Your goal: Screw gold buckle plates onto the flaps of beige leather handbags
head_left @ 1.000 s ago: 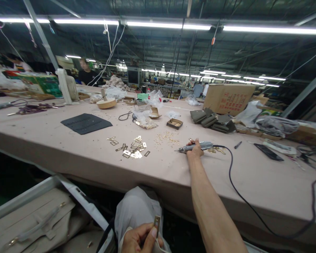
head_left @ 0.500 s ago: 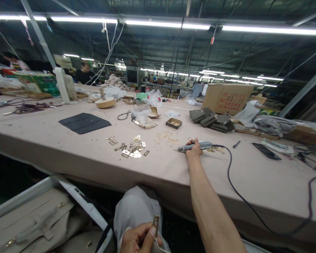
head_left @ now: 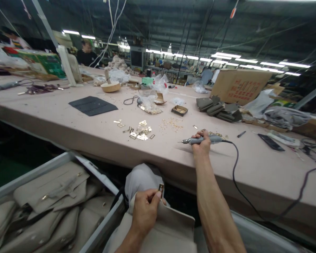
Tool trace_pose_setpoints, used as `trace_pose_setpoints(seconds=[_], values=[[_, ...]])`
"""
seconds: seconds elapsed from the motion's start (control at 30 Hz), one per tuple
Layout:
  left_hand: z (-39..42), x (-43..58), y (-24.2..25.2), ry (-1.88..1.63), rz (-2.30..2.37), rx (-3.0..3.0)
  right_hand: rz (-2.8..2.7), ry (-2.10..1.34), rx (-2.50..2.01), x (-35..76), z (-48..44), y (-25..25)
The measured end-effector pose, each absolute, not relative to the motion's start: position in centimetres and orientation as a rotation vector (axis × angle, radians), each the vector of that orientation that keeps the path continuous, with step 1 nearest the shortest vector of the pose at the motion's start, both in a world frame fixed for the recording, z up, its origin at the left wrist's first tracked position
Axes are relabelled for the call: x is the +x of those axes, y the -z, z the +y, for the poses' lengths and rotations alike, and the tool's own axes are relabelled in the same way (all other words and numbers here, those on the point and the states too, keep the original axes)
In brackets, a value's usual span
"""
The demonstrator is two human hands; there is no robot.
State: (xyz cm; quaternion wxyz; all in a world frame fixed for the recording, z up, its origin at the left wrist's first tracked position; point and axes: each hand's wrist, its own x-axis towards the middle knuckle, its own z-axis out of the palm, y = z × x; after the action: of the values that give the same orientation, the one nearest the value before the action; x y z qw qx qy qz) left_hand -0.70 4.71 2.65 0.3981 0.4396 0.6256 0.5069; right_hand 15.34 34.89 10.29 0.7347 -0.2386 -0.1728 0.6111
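My left hand [head_left: 145, 212], low in the middle, pinches a small slotted brass-coloured metal plate [head_left: 161, 190] between thumb and fingers. The plate is at the edge of a beige leather bag piece [head_left: 176, 228] lying across my lap. My right hand [head_left: 202, 144] is wrapped round a grey electric screwdriver [head_left: 215, 139], whose thin bit points left over the table. From the tool's rear a dark cord [head_left: 234, 165] runs down to the right. Left of the tool lie a pile of metal plates [head_left: 140, 132] and scattered tiny brass-coloured parts [head_left: 172, 124].
A grey crate [head_left: 93, 167] of beige bags [head_left: 55, 189] stands lower left. On the table [head_left: 100, 131] are a black sheet [head_left: 93, 105], a small box of parts [head_left: 179, 110], rolled dark pieces [head_left: 218, 108], a cardboard box [head_left: 239, 86] and a phone [head_left: 270, 142].
The view has tipped downward, showing more of the crate and bag piece. My right hand has raised the screwdriver from the table; my left hand keeps hold of the metal plate.
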Motion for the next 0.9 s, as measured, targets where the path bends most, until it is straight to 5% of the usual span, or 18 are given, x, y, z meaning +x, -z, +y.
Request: trace_pose_setpoints(seconds=[0.4, 0.9], values=[[4.5, 0.0, -4.0, -1.358, 1.611, 1.069, -0.565, -1.473, -0.533, 13.9, 16.3, -11.2], [3.6, 0.0, -4.2, -1.358, 1.664, 1.153, -0.719, -1.312, -0.605, 11.8, 12.9, -11.3]])
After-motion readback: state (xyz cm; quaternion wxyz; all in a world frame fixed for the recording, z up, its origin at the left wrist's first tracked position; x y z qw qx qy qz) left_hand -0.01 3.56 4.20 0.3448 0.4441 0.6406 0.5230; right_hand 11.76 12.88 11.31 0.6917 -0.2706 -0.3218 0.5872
